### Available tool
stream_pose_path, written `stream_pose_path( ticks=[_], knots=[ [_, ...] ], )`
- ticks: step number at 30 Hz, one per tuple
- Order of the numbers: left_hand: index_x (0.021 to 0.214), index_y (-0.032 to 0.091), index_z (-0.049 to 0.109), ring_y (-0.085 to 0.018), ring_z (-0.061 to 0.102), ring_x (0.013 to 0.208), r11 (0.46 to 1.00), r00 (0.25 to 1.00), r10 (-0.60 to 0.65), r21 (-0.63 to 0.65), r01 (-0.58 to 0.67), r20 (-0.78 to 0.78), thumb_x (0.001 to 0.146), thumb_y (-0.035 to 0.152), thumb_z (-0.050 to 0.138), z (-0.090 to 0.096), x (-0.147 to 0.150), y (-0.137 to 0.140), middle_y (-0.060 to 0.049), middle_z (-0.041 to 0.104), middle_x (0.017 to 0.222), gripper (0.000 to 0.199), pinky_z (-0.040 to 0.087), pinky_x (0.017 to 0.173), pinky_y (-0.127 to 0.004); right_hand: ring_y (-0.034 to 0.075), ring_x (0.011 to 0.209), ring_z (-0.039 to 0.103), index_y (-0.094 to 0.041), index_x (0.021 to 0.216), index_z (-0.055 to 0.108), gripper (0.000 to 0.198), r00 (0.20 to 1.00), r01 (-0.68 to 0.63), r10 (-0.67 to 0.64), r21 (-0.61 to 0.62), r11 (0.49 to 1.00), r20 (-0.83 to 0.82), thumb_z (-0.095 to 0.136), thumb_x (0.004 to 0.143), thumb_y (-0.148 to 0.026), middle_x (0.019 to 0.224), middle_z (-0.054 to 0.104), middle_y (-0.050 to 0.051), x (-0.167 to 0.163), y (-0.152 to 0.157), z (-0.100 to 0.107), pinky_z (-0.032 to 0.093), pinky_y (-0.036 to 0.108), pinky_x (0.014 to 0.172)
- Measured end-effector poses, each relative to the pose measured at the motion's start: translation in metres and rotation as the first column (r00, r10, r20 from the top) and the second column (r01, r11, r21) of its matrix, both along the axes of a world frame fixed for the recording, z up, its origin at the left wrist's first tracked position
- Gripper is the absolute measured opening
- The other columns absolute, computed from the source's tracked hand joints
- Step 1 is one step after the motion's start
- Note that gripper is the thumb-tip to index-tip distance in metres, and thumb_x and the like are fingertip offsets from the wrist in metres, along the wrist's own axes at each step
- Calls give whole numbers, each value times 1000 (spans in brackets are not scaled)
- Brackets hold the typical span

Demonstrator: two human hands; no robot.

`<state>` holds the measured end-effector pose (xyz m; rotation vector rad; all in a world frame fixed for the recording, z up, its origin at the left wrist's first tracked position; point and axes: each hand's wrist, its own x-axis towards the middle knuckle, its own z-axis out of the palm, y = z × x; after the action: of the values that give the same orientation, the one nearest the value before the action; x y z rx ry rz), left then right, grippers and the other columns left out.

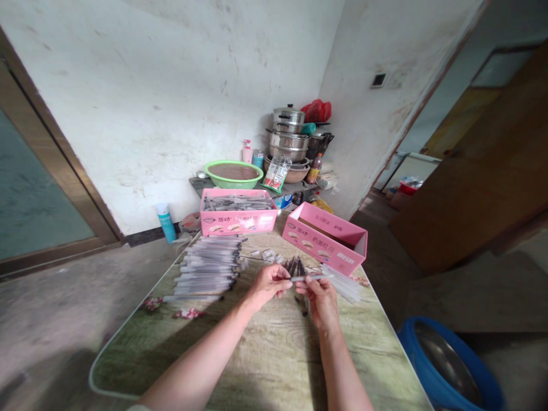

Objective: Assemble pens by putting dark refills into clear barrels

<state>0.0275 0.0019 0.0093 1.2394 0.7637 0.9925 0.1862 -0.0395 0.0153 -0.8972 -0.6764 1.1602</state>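
Observation:
A pen with a pale, translucent barrel lies level between my two hands. My left hand pinches its dark end, and my right hand grips the barrel towards the other end. Just behind my fingers is a bunch of dark pen parts. Clear tubes, apparently pen barrels, lie to the right of my right hand. Left of my left hand, many pens are laid in a stack with their dark tips pointing right. Small white pieces lie behind my left hand.
A pink box full of pens stands at the table's back left. Another pink box stands at the back right. Behind them are a green basin and steel pots. A blue tub sits on the floor at right.

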Motion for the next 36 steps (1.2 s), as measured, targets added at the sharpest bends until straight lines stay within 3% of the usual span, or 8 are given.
stream_pose_path(
  ticks=[5, 12, 19, 24, 27, 30, 33, 36],
  knots=[
    [72, 12, 59, -9, 51, 39, 999, 995, -6, -32, 3, -104, 75, 61, 62, 0, -1, -2, -1, 57, 57, 49, 32, 32, -18, 19, 58, 71, -16, 78, 65, 28, 1000, -6, 6, 1, 1000, 5, 86, 62, -25, 64, 72, 3, 0, 0, 0, 60, 26, 54],
    [77, 13, 58, -8, 49, 41, 1000, 1000, 13, -6, -13, -10, 59, 49, 80, 3, 1, -2, 2, 56, 55, 46, 37, 36, -18, 19, 56, 71, -16, 75, 64, 28, 1000, -19, 19, -4, 1000, 8, 86, 62, -26, 63, 72, 5, 0, 0, -1, 59, 25, 52],
    [72, 12, 61, -8, 49, 38, 998, 984, -59, 26, 64, -170, 76, 58, 63, -2, 0, -3, 2, 54, 52, 46, 33, 34, -17, 18, 54, 70, -14, 76, 63, 30, 1000, -18, 18, -8, 1000, 11, 87, 62, -27, 63, 73, 6, -1, 1, -1, 59, 25, 53],
    [83, 14, 65, -12, 55, 49, 981, 970, 67, 193, -21, -235, 74, 41, 69, 3, -3, 1, 0, 62, 62, 29, 42, 47, -22, 19, 56, 71, -15, 73, 63, 29, 1000, -21, 21, -18, 1000, -4, 86, 62, -28, 64, 73, 7, 2, 1, -2, 59, 25, 52],
    [94, 18, 68, -19, 63, 79, 834, 825, 423, 517, -193, -374, 80, 25, 63, 14, -20, 8, -6, 70, 88, 16, 48, 73, -31, 19, 58, 71, -16, 76, 64, 27, 1000, -5, 5, -10, 1000, -14, 85, 64, -28, 65, 73, 6, 6, 1, -3, 58, 25, 52],
    [105, 20, 68, -26, 56, 102, 652, 502, 704, 738, -174, -503, 83, 14, 55, 23, -43, 14, -10, 68, 104, 26, 40, 90, -40, 18, 57, 70, -16, 77, 65, 25, 1000, -13, 13, 3, 1000, -7, 84, 67, -28, 65, 73, 6, 7, 0, -4, 58, 25, 51],
    [107, 20, 68, -30, 53, 103, 637, 277, 756, 765, -101, -593, 85, 16, 52, 24, -59, 16, -13, 68, 103, 28, 35, 89, -44, 17, 55, 69, -15, 77, 65, 23, 1000, -28, 28, 11, 1000, 6, 82, 69, -29, 65, 73, 7, 7, 0, -5, 57, 24, 51],
    [102, 19, 71, -31, 52, 99, 687, 197, 717, 725, -41, -668, 85, 16, 51, 20, -65, 17, -14, 69, 93, 26, 33, 86, -44, 17, 55, 69, -15, 79, 65, 24, 999, -30, 30, 14, 999, 15, 82, 70, -30, 65, 73, 6, 8, 0, -5, 57, 24, 51]
  ],
)
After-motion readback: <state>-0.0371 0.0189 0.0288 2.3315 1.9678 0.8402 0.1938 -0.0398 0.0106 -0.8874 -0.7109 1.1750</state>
